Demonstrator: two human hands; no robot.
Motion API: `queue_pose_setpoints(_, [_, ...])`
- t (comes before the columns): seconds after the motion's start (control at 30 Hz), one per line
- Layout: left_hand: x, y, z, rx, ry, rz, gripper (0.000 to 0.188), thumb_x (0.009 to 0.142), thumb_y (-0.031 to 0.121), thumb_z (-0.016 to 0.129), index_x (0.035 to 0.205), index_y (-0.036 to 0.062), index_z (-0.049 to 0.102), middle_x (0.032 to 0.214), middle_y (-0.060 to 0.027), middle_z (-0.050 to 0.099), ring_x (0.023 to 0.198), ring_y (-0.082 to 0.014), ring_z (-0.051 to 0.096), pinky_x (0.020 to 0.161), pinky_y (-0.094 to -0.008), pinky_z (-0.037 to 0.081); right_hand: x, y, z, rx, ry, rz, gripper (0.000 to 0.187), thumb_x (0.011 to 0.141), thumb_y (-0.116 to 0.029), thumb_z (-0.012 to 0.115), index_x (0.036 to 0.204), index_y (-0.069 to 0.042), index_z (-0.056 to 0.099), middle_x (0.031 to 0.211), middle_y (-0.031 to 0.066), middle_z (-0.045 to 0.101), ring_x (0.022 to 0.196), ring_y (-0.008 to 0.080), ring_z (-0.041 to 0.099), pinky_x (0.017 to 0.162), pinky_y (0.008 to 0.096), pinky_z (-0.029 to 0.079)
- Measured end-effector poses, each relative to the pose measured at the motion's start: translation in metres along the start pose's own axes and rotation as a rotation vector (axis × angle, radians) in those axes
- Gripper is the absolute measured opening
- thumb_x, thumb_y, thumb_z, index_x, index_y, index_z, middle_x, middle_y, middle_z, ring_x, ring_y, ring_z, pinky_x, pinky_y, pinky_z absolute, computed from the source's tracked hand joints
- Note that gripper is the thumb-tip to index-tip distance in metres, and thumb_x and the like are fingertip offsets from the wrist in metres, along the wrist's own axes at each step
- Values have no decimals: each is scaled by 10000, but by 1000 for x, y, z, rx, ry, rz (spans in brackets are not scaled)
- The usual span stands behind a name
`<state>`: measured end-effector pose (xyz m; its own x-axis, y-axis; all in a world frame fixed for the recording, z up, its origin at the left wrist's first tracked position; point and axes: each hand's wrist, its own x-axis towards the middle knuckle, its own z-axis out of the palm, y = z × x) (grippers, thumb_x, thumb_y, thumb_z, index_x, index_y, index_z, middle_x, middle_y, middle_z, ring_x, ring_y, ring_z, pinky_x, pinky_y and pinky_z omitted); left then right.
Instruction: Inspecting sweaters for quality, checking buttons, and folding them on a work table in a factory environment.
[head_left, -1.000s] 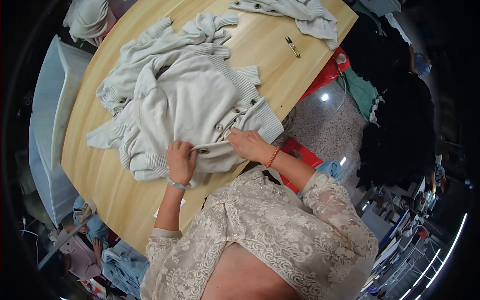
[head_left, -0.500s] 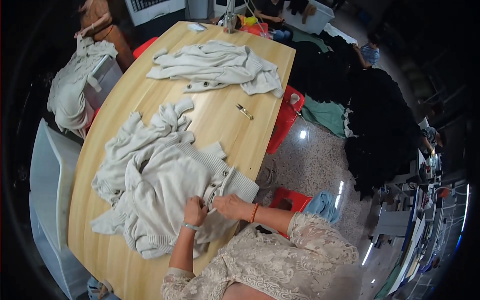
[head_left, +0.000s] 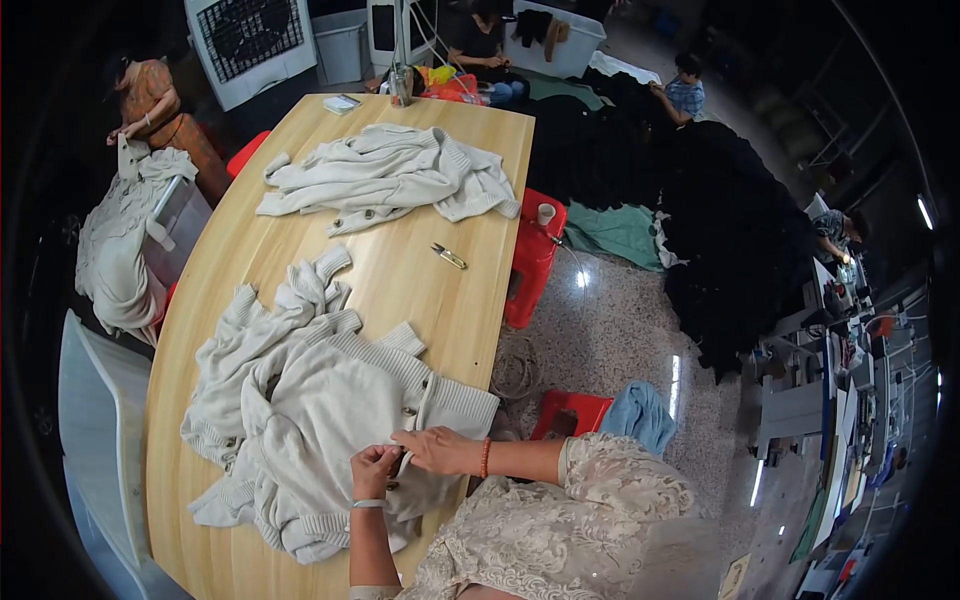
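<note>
A cream knitted cardigan (head_left: 340,400) with dark buttons and ribbed edges lies bunched on the near part of the wooden table. My left hand (head_left: 374,470) is closed, pinching the cardigan's button band by a dark button. Right beside it, my right hand (head_left: 443,450) grips the same band from the other side, its fingers meeting the left ones. Exactly what sits between the fingertips is partly hidden. More cream knit (head_left: 235,340) lies crumpled at the left of the cardigan. Thread snips (head_left: 449,256) rest on the table beyond it.
Another cream cardigan (head_left: 390,170) lies across the table's (head_left: 200,290) far part. Red stools (head_left: 535,260) stand along the right edge, one holding a cup (head_left: 545,213). Pale plastic bins (head_left: 95,420) flank the left. Dark cloth (head_left: 730,230) is heaped on the floor, with several people around.
My view has tilted up, so the table sits lower in the picture. Both hands have shifted along the button band toward me, and a dark button now shows by the left fingers.
</note>
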<state>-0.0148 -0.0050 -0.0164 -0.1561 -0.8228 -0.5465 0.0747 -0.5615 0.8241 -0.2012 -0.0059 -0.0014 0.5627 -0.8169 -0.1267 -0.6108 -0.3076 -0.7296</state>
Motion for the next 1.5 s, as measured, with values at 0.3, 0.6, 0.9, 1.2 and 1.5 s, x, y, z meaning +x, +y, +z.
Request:
queue_pose_setpoints(0.3, [-19, -23, -6, 370, -120, 313, 271, 802, -16, 604, 1071, -41, 617, 946, -52, 656, 801, -107, 605, 722, -224, 477, -2, 27, 21, -80, 33, -236, 213, 841, -182, 521, 932, 7, 488, 892, 195, 539, 814, 363, 584, 726, 438, 473])
queue_pose_setpoints(0.6, [-25, -23, 3, 480, 26, 320, 188, 827, -18, 547, 982, -39, 652, 843, -52, 659, 755, -90, 581, 703, -221, 458, 5, 37, 19, -104, -96, -223, 330, 734, -45, 521, 1060, -13, 563, 899, 162, 568, 894, 328, 570, 795, 384, 459])
queue_pose_setpoints(0.9, [-34, -20, -6, 390, -48, 314, 149, 826, -36, 547, 937, -39, 647, 831, -39, 652, 767, -73, 566, 710, -207, 446, 4, 27, 8, 5, -86, -346, 88, 744, -36, 519, 813, -1, 559, 743, 145, 518, 734, 332, 574, 655, 391, 454])
queue_pose_setpoints(1.2, [-44, -14, -17, 346, -110, 216, 69, 825, -1, 594, 882, -27, 625, 794, 7, 617, 713, -38, 536, 654, -180, 434, -3, 4, 7, 274, -88, -385, 169, 757, -146, 534, 774, 21, 545, 751, 190, 553, 740, 360, 574, 672, 419, 446])
queue_pose_setpoints(1.5, [-55, -25, -42, 858, 104, 243, 234, 695, 152, 775, 695, -2, 598, 640, -43, 615, 572, -94, 537, 536, -253, 426, -12, 32, 9, -91, -173, -206, 243, 760, -272, 603, 832, -40, 611, 794, 170, 624, 776, 381, 610, 643, 472, 467])
